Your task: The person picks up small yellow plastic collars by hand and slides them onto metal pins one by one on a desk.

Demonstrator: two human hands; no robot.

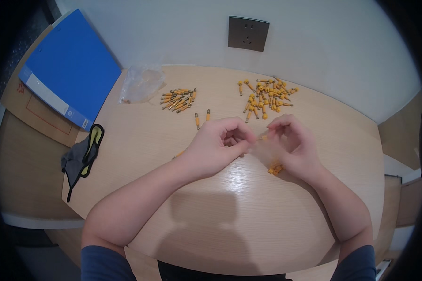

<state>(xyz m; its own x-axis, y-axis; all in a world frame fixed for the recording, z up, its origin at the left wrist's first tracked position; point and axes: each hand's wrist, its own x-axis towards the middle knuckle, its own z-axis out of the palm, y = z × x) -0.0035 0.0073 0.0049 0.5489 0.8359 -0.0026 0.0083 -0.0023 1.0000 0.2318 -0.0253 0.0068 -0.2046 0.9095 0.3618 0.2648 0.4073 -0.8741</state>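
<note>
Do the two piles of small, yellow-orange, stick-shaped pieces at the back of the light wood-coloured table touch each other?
No, bare tabletop shows between the left pile and the larger right pile.

A: Arms?
B: Left forearm [147,189] and right forearm [340,199] both bare, angled inward from bent elbows.
A: Left hand [222,140]?
B: Fingers curled, thumb and index fingertips drawn close together, directed rightward.
A: Right hand [295,143]?
B: Fingers arched, facing the left. Thumb blurred; grip indeterminate.
A: Spacing?
B: Hands just beside each other.
</note>
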